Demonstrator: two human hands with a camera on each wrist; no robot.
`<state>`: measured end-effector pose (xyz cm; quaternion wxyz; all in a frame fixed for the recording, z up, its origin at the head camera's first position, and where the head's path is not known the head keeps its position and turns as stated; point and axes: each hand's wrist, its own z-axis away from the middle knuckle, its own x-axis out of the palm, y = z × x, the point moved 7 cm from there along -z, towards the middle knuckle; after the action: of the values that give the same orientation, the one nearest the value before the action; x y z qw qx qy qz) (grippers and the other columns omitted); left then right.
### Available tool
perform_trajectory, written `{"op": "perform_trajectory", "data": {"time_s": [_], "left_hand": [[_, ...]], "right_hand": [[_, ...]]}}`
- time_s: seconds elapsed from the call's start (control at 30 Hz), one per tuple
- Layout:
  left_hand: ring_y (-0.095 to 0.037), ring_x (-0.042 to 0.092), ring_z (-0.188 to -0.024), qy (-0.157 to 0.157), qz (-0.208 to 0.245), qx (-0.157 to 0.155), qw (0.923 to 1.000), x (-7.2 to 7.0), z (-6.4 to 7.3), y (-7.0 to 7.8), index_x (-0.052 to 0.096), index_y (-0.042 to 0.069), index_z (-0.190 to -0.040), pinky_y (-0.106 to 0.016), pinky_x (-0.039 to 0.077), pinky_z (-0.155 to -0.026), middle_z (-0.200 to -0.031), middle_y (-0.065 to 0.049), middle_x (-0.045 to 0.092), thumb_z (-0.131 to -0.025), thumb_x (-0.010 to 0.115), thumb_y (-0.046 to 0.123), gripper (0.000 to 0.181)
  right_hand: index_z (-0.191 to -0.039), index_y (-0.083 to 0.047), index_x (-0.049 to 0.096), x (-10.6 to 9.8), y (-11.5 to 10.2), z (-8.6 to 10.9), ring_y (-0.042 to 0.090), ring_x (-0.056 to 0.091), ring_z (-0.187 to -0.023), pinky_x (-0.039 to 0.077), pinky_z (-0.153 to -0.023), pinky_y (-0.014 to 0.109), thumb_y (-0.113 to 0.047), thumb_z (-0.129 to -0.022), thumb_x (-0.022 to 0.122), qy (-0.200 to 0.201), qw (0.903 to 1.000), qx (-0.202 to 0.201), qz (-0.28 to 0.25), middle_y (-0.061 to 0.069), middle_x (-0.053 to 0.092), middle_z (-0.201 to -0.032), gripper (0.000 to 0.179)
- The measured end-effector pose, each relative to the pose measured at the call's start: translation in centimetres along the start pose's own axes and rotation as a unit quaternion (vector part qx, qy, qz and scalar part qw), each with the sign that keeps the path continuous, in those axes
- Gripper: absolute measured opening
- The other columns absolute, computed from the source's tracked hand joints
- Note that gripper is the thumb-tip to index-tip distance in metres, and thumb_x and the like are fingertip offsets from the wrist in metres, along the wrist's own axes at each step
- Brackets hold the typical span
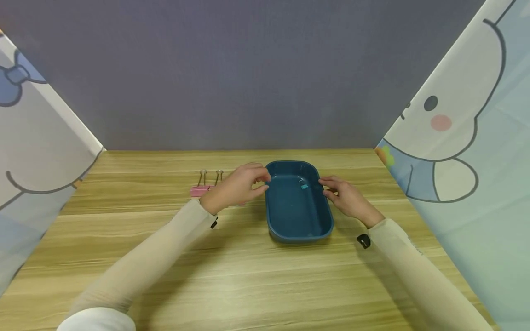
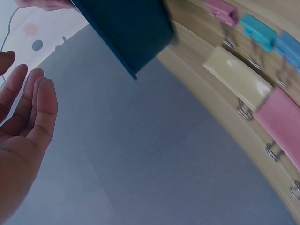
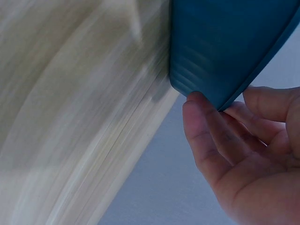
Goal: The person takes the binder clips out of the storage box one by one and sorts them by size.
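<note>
A deep blue plastic bin (image 1: 291,211) with rounded corners stands on the wooden table. Inside it, toward the far end, lies a small teal binder clip (image 1: 304,187). My right hand (image 1: 348,197) pinches the bin's right rim, thumb on one side and fingers against the outer wall in the right wrist view. Beside the left rim is my left hand (image 1: 238,186), fingers loosely curved around nothing; the left wrist view shows it apart from the bin. Under and left of it lie binder clips: large pink (image 2: 283,122), cream (image 2: 239,75), and smaller pink (image 2: 222,11), teal (image 2: 258,30) and blue (image 2: 287,49) ones.
A grey panel (image 1: 240,78) rises behind the table's far edge. Cartoon-printed sheets (image 1: 459,138) flank both sides. The wood-grain tabletop (image 1: 265,285) stretches in front of the bin. In the head view my left arm (image 1: 153,248) covers part of the clips.
</note>
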<state>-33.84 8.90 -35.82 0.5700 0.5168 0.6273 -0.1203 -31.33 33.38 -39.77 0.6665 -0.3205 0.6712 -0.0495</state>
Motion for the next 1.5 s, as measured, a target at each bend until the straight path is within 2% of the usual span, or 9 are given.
{"op": "perform_trajectory", "data": {"time_s": [0.27, 0.5, 0.67, 0.8, 1.0, 1.27, 1.5], "left_hand": [[-0.012, 0.055, -0.084, -0.007, 0.004, 0.003, 1.0000, 0.9, -2.2, 0.5, 0.064, 0.011, -0.098, -0.025, 0.046, -0.075, -0.096, -0.003, 0.062, -0.090, 0.065, 0.018, 0.011], [-0.014, 0.058, -0.091, -0.031, 0.016, -0.033, 0.9988, 2.0, -3.3, 0.1, 0.063, 0.015, -0.101, -0.024, 0.046, -0.078, -0.100, 0.003, 0.060, -0.091, 0.064, 0.021, 0.012], [-0.014, 0.056, -0.091, -0.040, 0.021, -0.061, 0.9971, 2.9, -4.4, -0.5, 0.062, 0.014, -0.102, -0.023, 0.045, -0.078, -0.100, 0.001, 0.061, -0.091, 0.063, 0.022, 0.013], [-0.016, 0.057, -0.093, -0.056, 0.015, -0.071, 0.9958, 3.6, -5.5, -0.6, 0.062, 0.013, -0.104, -0.025, 0.045, -0.079, -0.101, 0.000, 0.061, -0.091, 0.063, 0.023, 0.016], [-0.013, 0.056, -0.092, -0.078, -0.010, -0.067, 0.9946, 5.0, -6.9, -0.4, 0.063, 0.011, -0.107, -0.026, 0.046, -0.079, -0.105, -0.002, 0.061, -0.091, 0.063, 0.024, 0.021], [-0.012, 0.056, -0.092, -0.102, -0.026, -0.087, 0.9906, 6.3, -7.6, -0.8, 0.064, 0.011, -0.110, -0.025, 0.047, -0.078, -0.104, 0.000, 0.059, -0.092, 0.063, 0.025, 0.023], [-0.014, 0.057, -0.097, -0.162, -0.032, -0.099, 0.9813, 7.3, -8.1, -0.9, 0.061, 0.008, -0.120, -0.028, 0.047, -0.082, -0.112, -0.005, 0.061, -0.093, 0.061, 0.027, 0.034]], "right_hand": [[-0.132, 0.008, 0.050, 0.0, -0.2, -0.2, 0.035, 0.059, -0.104, 0.051, -0.079, 0.043, 0.000, -0.094, 0.055, -0.005, 1.0000, 0.004, 0.000, 0.020, 0.048, -0.132, 0.039], [-0.130, 0.010, 0.050, -0.1, -0.4, -0.1, 0.035, 0.061, -0.101, 0.051, -0.079, 0.044, 0.001, -0.093, 0.056, -0.008, 0.9999, -0.002, -0.006, 0.022, 0.048, -0.132, 0.038], [-0.128, 0.011, 0.051, -0.2, -0.2, 0.0, 0.033, 0.063, -0.097, 0.051, -0.079, 0.042, 0.003, -0.092, 0.057, -0.014, 0.9999, -0.003, -0.009, 0.022, 0.049, -0.130, 0.038], [-0.128, 0.012, 0.051, -0.1, 0.0, 0.0, 0.033, 0.063, -0.097, 0.051, -0.079, 0.042, 0.003, -0.092, 0.057, -0.017, 0.9998, -0.003, -0.007, 0.023, 0.049, -0.129, 0.038], [-0.128, 0.011, 0.051, 0.1, 0.2, 0.0, 0.033, 0.062, -0.098, 0.051, -0.080, 0.044, 0.003, -0.092, 0.057, -0.016, 0.9999, 0.001, -0.003, 0.021, 0.049, -0.130, 0.037], [-0.129, 0.010, 0.051, 0.2, 0.2, 0.0, 0.033, 0.062, -0.099, 0.051, -0.080, 0.043, 0.003, -0.092, 0.056, -0.018, 0.9998, 0.011, -0.001, 0.021, 0.049, -0.130, 0.038], [-0.129, 0.010, 0.051, 0.2, -0.2, -0.3, 0.033, 0.062, -0.098, 0.051, -0.079, 0.043, 0.002, -0.093, 0.056, -0.015, 0.9999, 0.005, 0.004, 0.020, 0.050, -0.129, 0.037]]}}
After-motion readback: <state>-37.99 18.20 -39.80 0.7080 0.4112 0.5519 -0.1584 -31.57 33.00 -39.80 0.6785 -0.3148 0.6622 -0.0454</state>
